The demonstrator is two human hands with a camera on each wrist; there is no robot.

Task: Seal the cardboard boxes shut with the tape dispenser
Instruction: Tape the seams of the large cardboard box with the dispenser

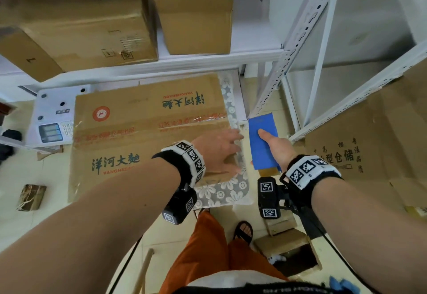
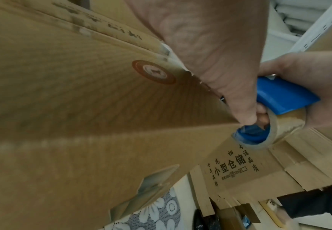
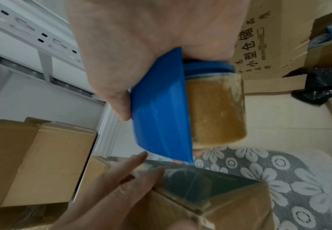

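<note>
White metal shelving [image 1: 272, 51] stands at the far side, its slotted upright [image 1: 298, 30] rising just beyond the hands. On the shelf sit a big closed carton [image 1: 76, 16] at the left and a smaller carton [image 1: 196, 23] beside it with its top flaps raised; what it holds cannot be seen. Right of the rack leans a flattened brown carton printed with black characters [image 1: 342, 155]. A white scale [image 1: 53, 118] rests at the left, partly covered by the task's box. On the tiled floor near the person's feet lies a small open box [image 1: 291, 254] with a dark inside.

The cardboard box [image 1: 147, 132] lies on a lace floral cloth [image 1: 226, 189], flaps shut, printed with green characters and a red round logo; a shiny strip of clear tape [image 1: 208, 118] runs along its centre seam towards the right edge.

The left hand [image 1: 219, 150] lies flat, fingers straight, pressing the box's right end at the taped edge. The right hand [image 1: 277, 148] grips the blue tape dispenser [image 1: 263, 141], thumb on its flat blue plate, fingers curled through the brown tape roll [image 3: 216, 109]. The dispenser is held just right of the box's right end, near the left fingertips [image 3: 141, 155].
</note>
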